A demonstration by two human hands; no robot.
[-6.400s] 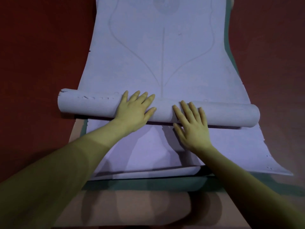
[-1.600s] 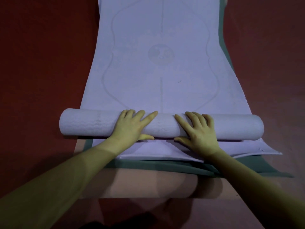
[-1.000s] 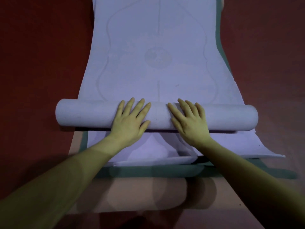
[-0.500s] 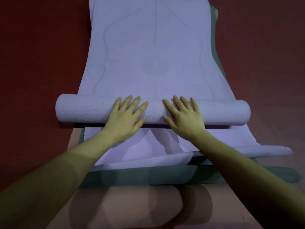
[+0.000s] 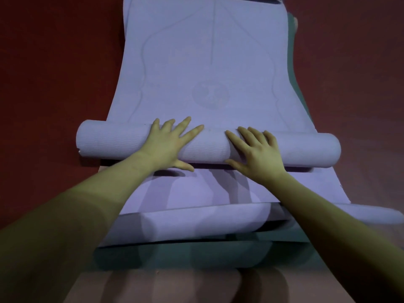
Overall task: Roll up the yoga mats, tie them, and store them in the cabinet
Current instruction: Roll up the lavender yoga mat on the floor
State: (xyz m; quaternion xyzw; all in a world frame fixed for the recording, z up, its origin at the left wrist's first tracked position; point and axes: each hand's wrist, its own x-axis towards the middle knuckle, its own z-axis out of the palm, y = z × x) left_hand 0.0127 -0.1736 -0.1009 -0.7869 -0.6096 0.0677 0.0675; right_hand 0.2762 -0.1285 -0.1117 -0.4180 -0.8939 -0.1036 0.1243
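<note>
A lilac yoga mat (image 5: 205,62) lies lengthwise on the floor, and its near part is wound into a roll (image 5: 109,141) that lies crosswise. My left hand (image 5: 168,145) presses on the roll left of centre, fingers spread and straight, thumb tucked at the roll's near side. My right hand (image 5: 258,149) presses on it right of centre in the same way. A second lilac mat (image 5: 196,224) lies flat under the roll toward me. Below that is a dark green mat (image 5: 185,256), and a tan mat (image 5: 175,287) is lowest.
Red floor (image 5: 54,73) surrounds the mats on both sides. The green mat's edge (image 5: 293,62) also shows along the right side of the lilac one. No cabinet or tie is in view.
The roll has advanced away from me along the mat and grown thicker. Both hands stayed on it, fingers now reaching over its top, thumbs at its near side.
</note>
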